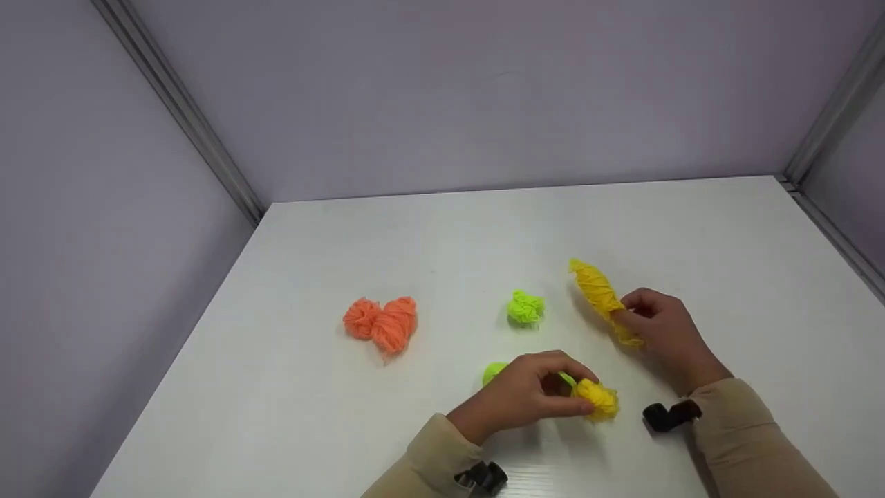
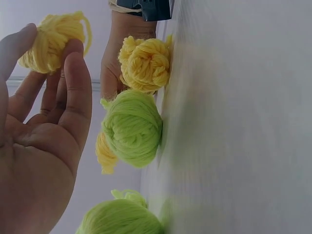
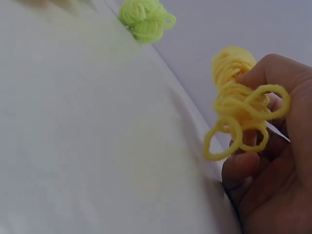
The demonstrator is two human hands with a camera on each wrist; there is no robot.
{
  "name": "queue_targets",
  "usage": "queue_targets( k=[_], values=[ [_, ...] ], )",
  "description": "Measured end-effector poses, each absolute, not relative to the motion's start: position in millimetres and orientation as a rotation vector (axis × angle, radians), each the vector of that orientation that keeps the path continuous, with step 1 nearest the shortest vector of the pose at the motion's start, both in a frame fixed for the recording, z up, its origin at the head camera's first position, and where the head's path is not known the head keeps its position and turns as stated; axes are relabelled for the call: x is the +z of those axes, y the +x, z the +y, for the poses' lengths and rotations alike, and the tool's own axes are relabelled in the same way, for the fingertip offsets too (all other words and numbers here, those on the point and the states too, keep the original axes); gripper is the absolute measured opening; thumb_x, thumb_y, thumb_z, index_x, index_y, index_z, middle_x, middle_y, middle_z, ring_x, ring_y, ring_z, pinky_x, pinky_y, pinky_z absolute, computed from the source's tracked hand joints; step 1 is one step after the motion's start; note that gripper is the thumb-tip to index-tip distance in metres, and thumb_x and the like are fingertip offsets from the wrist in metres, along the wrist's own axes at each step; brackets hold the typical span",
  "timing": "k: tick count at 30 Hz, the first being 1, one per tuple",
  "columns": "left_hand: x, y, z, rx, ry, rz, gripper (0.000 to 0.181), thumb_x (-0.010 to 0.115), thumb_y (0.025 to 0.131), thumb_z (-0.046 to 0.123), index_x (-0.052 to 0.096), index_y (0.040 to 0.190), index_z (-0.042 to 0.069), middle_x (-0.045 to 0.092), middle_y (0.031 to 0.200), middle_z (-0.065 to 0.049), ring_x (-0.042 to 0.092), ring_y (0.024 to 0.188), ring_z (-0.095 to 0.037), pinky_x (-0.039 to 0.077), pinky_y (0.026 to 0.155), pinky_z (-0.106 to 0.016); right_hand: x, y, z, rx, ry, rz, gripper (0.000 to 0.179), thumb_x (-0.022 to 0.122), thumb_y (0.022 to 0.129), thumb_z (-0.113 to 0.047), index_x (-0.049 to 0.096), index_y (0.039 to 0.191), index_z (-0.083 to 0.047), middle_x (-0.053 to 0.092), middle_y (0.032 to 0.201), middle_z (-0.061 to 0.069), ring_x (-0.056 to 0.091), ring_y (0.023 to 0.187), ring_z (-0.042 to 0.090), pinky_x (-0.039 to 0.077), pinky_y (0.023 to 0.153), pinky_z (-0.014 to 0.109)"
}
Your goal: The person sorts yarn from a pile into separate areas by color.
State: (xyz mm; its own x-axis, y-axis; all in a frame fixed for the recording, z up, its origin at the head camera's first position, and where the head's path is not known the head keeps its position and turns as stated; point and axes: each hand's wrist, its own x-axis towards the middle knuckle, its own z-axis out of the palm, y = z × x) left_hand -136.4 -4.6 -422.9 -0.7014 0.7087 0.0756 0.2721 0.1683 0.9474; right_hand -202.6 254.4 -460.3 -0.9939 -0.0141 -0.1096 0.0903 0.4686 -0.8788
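My left hand [image 1: 529, 391] pinches a small yellow yarn ball [image 1: 599, 400] between thumb and fingertips, lifted above the table in the left wrist view. Beneath this hand lies a lime-green yarn bundle [image 1: 494, 373], mostly covered by it. Farther right, my right hand [image 1: 667, 335] grips a long yellow yarn skein [image 1: 596, 287] near its lower end. Loose loops of that yellow skein [image 3: 239, 109] hang by the fingers in the right wrist view. A small lime-green yarn ball [image 1: 525, 308] rests on the table between the skein and the orange yarn.
Two orange yarn bundles [image 1: 394, 325] lie touching each other left of centre on the white table [image 1: 276, 387]. Pale walls [image 1: 484, 97] rise at the back and sides, with metal corner posts [image 1: 187, 111]. Black wrist devices [image 1: 667, 417] sit at both sleeves.
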Motion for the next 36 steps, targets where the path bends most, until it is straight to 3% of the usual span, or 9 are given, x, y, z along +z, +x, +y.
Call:
queue_targets(
  k=[14,29,36],
  values=[
    [-423,-135,-4,1.549,0.926,2.066,0.026,0.073,0.081,0.019,0.067,0.106,0.018,0.061,0.099,0.013,0.057,0.075,-0.003,0.051,0.072,-0.020,-455,-201,277,-1.496,0.132,2.635,0.047,0.060,0.084,-0.053,0.056,0.106,-0.013,0.051,0.106,0.010,0.044,0.095,0.024,0.046,0.068,0.024],
    [-424,-136,-5,1.548,0.986,2.078,0.026,0.073,0.081,0.025,0.066,0.105,0.021,0.061,0.099,0.013,0.057,0.075,-0.002,0.051,0.071,-0.020,-452,-199,299,-1.468,0.178,2.675,0.047,0.060,0.084,-0.053,0.059,0.107,-0.012,0.051,0.105,0.009,0.045,0.091,0.023,0.045,0.066,0.025],
    [-424,-136,-5,1.547,0.997,2.087,0.026,0.073,0.081,0.026,0.066,0.105,0.020,0.061,0.098,0.013,0.057,0.075,-0.002,0.051,0.071,-0.021,-450,-198,312,-1.422,0.211,2.661,0.054,0.059,0.083,-0.057,0.057,0.112,-0.011,0.051,0.113,0.010,0.042,0.098,0.024,0.046,0.071,0.022]
  ],
)
